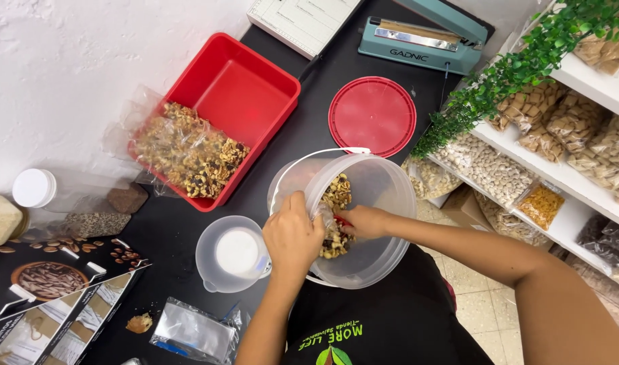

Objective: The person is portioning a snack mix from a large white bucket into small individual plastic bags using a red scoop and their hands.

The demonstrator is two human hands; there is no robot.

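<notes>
A large clear plastic bucket [384, 203] is tipped toward me at the table's front edge, with mixed nuts [336, 192] inside. My left hand [292, 236] grips a small clear bag at the bucket's mouth. My right hand [365, 222] reaches into the bucket among the nuts and seems to hold a small red scoop, mostly hidden. The bucket's red round lid [372, 116] lies flat behind it. A red rectangular tray [245, 84] at the left holds filled bags of nut mix [191, 154].
A clear measuring jug [233, 255] stands left of my left hand. Empty zip bags [194, 332] lie at the front. A teal heat sealer [424, 42] sits at the back. Jars and printed boxes [49, 277] are at the left. Shelves of bagged goods [566, 128] and a green plant [519, 64] are right.
</notes>
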